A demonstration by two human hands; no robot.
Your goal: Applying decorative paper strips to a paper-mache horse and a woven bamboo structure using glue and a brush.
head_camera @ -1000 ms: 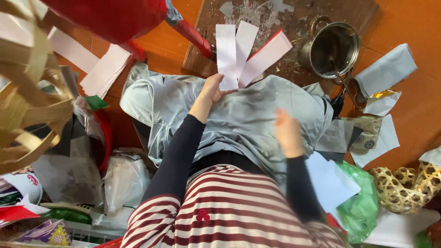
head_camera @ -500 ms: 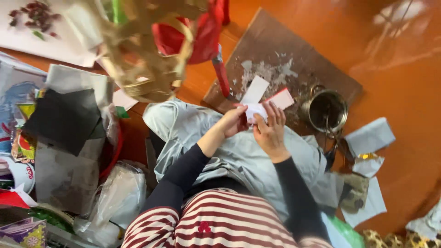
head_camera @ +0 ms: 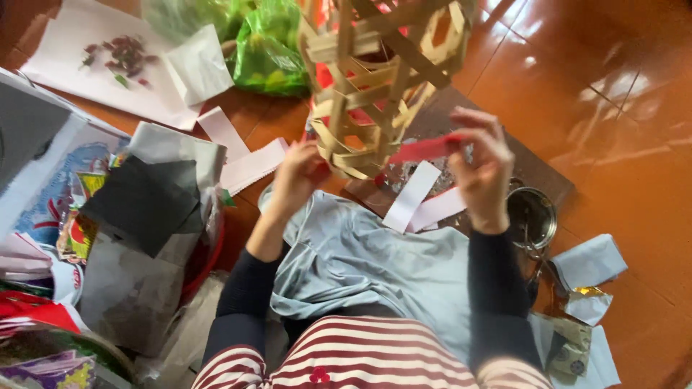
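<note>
A woven frame of pale bamboo strips [head_camera: 375, 79] hangs in front of me at top centre. My left hand [head_camera: 299, 176] is closed on its lower edge. My right hand [head_camera: 483, 169] is raised beside it and pinches a red paper strip [head_camera: 425, 150] that reaches toward the frame. Two white paper strips [head_camera: 422, 205] hang below the red one, by my right wrist. A light blue cloth [head_camera: 375, 263] covers my lap, and dark sleeves reach to both wrists.
A small metal pot [head_camera: 532, 216] stands on a stained brown board [head_camera: 537, 173] on the orange floor. Green plastic bags [head_camera: 270, 50] lie at the top. White paper sheets [head_camera: 108, 68], dark paper [head_camera: 140, 205] and packets pile up at left. Folded papers [head_camera: 591, 263] lie at right.
The view swung left and the bamboo frame now fills the top centre. My left hand has taken hold of its lower edge. My right hand rose with the red strip.
</note>
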